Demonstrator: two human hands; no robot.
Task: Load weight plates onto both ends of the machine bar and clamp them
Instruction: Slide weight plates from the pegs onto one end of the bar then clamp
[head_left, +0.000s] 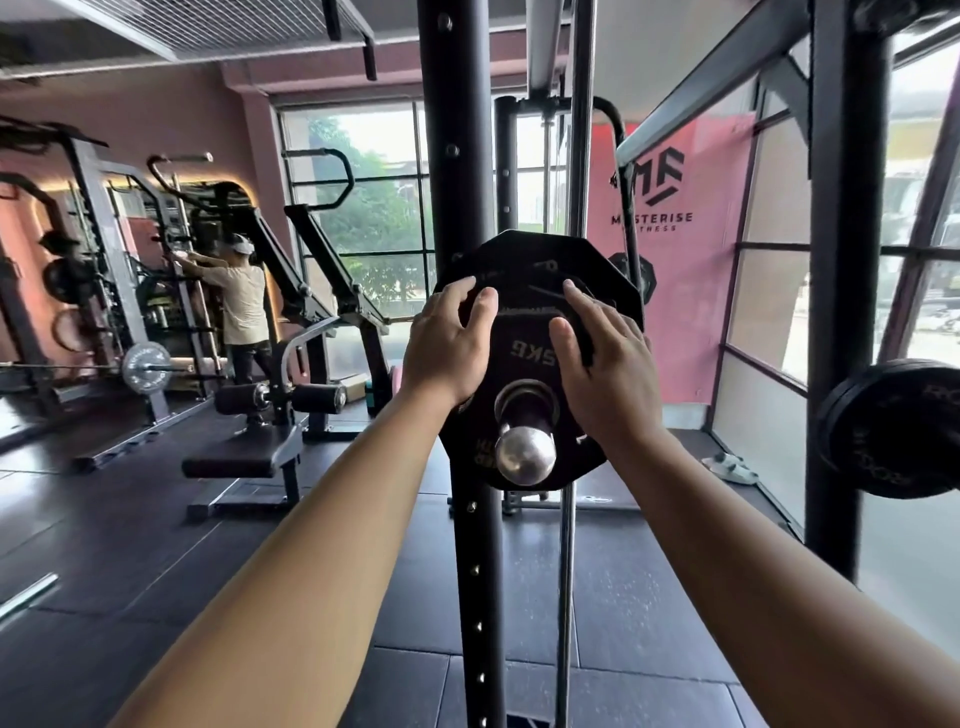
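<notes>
The black 5 kg weight plate (535, 358) hangs on the chrome bar end (525, 453), its hole already over the sleeve. The left hand (447, 348) and right hand (605, 374) grip its upper edge, fingers curled on the plate. No clamp is visible; clamping and the far end appear outstanding.

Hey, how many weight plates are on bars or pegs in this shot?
4 that I can make out: the 5 kg plate under both hands on the bar end, one at the right edge, a pale one far left, a small one behind. The dark far-left racks may hide more.
</notes>
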